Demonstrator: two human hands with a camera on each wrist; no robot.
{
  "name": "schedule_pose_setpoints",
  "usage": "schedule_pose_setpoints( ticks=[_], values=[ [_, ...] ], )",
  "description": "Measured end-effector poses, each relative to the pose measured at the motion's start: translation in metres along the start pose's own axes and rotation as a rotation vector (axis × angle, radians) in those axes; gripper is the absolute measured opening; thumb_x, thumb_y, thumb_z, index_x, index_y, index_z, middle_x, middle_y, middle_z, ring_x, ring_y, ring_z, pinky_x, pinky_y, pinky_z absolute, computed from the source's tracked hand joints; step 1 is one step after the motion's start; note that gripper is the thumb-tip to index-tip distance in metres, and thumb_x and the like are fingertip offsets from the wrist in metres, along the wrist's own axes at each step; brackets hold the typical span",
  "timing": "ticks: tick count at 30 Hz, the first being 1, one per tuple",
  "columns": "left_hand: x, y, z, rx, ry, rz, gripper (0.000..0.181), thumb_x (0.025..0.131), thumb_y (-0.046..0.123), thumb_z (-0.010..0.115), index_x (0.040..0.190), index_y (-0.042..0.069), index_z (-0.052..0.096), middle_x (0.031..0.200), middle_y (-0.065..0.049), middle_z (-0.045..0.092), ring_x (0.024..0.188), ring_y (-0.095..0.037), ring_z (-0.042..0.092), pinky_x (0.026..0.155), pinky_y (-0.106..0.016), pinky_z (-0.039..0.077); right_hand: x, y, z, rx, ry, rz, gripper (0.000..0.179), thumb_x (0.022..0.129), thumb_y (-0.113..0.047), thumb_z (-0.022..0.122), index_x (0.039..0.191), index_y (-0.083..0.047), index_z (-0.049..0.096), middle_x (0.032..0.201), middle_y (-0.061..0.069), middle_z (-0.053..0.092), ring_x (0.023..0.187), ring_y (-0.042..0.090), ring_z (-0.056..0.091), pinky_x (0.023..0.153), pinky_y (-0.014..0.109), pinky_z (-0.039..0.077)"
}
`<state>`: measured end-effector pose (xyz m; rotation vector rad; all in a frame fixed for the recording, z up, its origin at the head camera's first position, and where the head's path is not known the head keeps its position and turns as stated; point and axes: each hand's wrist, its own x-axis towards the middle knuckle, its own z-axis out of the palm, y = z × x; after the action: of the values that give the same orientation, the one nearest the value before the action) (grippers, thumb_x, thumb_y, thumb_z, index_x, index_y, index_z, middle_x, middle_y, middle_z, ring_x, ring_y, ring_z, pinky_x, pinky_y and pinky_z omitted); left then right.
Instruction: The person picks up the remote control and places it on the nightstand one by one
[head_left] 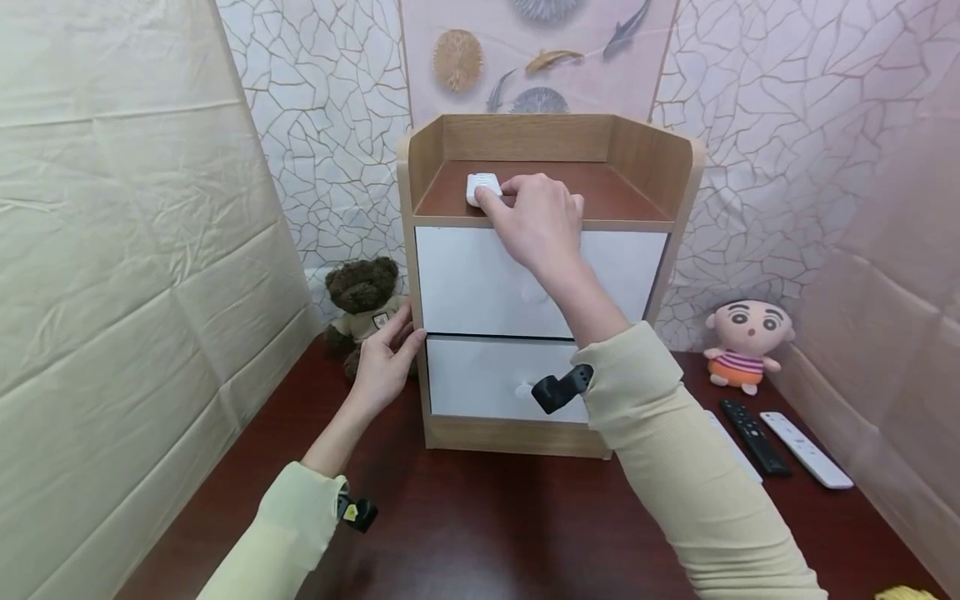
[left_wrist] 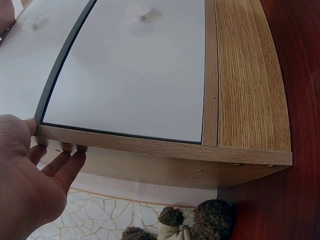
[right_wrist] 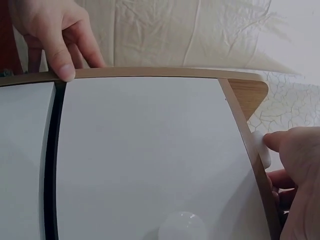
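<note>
A wood-trimmed cabinet (head_left: 512, 432) with two white drawers stands on the table. On its brown top shelf, near the front edge, is a small white ridged box (head_left: 482, 185). My right hand (head_left: 542, 218) reaches over the upper drawer (head_left: 472, 279) and holds this box at its right side, thumb in front; the other fingers are partly hidden. At the cabinet's left side, my left hand (head_left: 384, 367) grips the edge near the gap between the drawers. Its thumb lies on the front edge and its fingertips (left_wrist: 75, 157) touch the side panel (left_wrist: 135, 167).
Behind the left hand sits a brown teddy bear (head_left: 362, 287). To the right are a plush doll (head_left: 738, 346), a black remote control (head_left: 753, 437) and a white remote control (head_left: 806, 450). Round knobs (right_wrist: 182, 227) stick out from the drawer fronts. Cloth walls (head_left: 150, 250) flank the table.
</note>
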<state>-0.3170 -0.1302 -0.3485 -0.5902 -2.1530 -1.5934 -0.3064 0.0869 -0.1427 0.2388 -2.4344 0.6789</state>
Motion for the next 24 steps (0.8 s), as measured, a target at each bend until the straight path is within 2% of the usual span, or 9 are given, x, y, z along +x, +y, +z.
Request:
schedule_pose_setpoints(
  ticks=[8, 17, 20, 24],
  values=[
    [0.0, 0.0, 0.0, -0.006, -0.001, -0.005, 0.058, 0.107, 0.019, 0.059, 0.159, 0.007, 0.037, 0.16, -0.011, 0.039, 0.139, -0.035, 0.048, 0.107, -0.044, 0.049, 0.003, -0.002, -0.001, -0.007, -0.013, -0.001, 0.044, 0.101, -0.048, 0.061, 0.12, -0.012, 0.079, 0.113, 0.005, 0.075, 0.11, 0.025, 0.063, 0.097, 0.047, 0.043],
    [0.001, 0.0, -0.001, -0.005, -0.003, -0.008, 0.057, 0.107, 0.02, 0.059, 0.159, 0.007, 0.038, 0.16, -0.01, 0.038, 0.14, -0.034, 0.047, 0.107, -0.044, 0.048, 0.003, -0.001, 0.0, 0.014, 0.023, -0.02, 0.041, 0.102, -0.045, 0.062, 0.119, -0.012, 0.079, 0.107, 0.003, 0.076, 0.107, 0.024, 0.064, 0.094, 0.046, 0.045],
    [0.001, 0.0, 0.0, -0.003, -0.008, -0.012, 0.057, 0.107, 0.019, 0.059, 0.159, 0.007, 0.037, 0.16, -0.011, 0.038, 0.14, -0.035, 0.047, 0.107, -0.044, 0.049, 0.002, 0.002, -0.001, 0.067, 0.04, -0.04, 0.038, 0.102, -0.04, 0.063, 0.117, -0.009, 0.079, 0.103, 0.005, 0.075, 0.103, 0.025, 0.063, 0.094, 0.044, 0.046],
    [0.0, -0.001, 0.0, -0.002, -0.006, -0.019, 0.058, 0.107, 0.02, 0.059, 0.159, 0.008, 0.037, 0.161, -0.011, 0.038, 0.14, -0.035, 0.047, 0.107, -0.044, 0.049, -0.003, 0.009, -0.003, 0.211, 0.087, -0.076, 0.034, 0.103, -0.029, 0.066, 0.122, -0.003, 0.075, 0.102, 0.01, 0.07, 0.098, 0.024, 0.06, 0.09, 0.036, 0.047]
  ],
)
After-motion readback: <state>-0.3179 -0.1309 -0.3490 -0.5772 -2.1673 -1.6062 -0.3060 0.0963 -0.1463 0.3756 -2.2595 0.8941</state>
